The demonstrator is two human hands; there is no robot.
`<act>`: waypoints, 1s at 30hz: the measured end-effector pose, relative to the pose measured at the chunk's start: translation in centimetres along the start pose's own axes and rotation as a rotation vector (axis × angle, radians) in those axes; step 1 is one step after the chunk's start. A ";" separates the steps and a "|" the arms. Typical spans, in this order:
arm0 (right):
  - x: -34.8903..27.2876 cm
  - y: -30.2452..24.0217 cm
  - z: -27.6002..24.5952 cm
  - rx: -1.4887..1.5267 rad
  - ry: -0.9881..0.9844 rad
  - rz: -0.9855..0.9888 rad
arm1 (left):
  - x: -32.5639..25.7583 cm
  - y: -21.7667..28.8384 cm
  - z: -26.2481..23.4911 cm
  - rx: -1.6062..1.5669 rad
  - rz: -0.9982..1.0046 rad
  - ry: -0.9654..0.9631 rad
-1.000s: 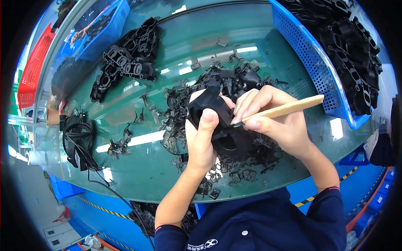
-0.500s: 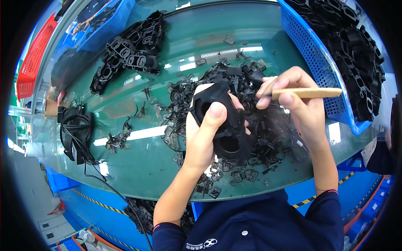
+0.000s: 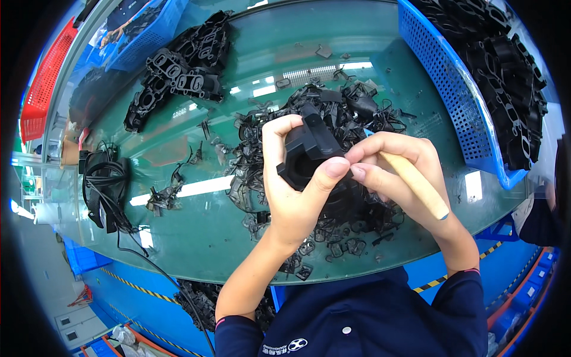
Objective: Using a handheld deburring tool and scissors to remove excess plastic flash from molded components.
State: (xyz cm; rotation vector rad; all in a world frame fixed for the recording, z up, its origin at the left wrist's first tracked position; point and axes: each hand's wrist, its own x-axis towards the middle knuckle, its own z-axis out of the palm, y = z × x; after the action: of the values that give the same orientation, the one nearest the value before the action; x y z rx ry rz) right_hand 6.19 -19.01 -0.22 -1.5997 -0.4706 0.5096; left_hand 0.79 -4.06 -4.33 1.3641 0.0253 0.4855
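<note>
A black moulded plastic part (image 3: 315, 140) with round openings sits in my left hand (image 3: 297, 199), whose fingers wrap its far side while the thumb presses its near face. My right hand (image 3: 404, 163) grips a tool with a light wooden handle (image 3: 416, 184), the handle's butt pointing down to the right. Its fingertips meet the part's right edge by my left thumb; the tool's working end is mostly hidden. Below both hands lies a heap of black plastic scraps (image 3: 256, 154).
Larger black parts (image 3: 190, 65) are stacked at the far left. On the right, a blue basket (image 3: 443, 77) stands beside more black parts (image 3: 505, 89). A black device with coiled cable (image 3: 107, 184) lies on the green table (image 3: 190, 238) at left. A red basket (image 3: 47, 83) stands beyond.
My right hand has come left and down to the part, and the wooden handle has swung from level to slanting downward right. The part has been turned in my left hand.
</note>
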 end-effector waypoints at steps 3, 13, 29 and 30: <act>-0.2 -0.6 0.0 0.119 -0.006 0.163 | -0.1 -0.1 0.1 0.055 0.037 -0.019; 0.4 0.4 -0.5 0.068 -0.134 -0.016 | 0.2 0.2 -0.1 -0.197 -0.160 -0.093; 1.3 2.0 -1.7 0.074 -0.360 -0.392 | 0.1 1.9 -0.1 -0.404 -0.499 -0.183; 1.5 2.2 -1.8 0.156 -0.383 -0.388 | 0.2 2.0 -0.1 -0.431 -0.530 -0.176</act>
State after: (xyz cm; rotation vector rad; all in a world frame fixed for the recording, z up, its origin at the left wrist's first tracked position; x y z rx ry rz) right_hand 8.41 -19.80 -2.38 -1.2214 -0.9832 0.5398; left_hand 0.30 -3.66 -2.38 0.9204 0.1276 -0.0770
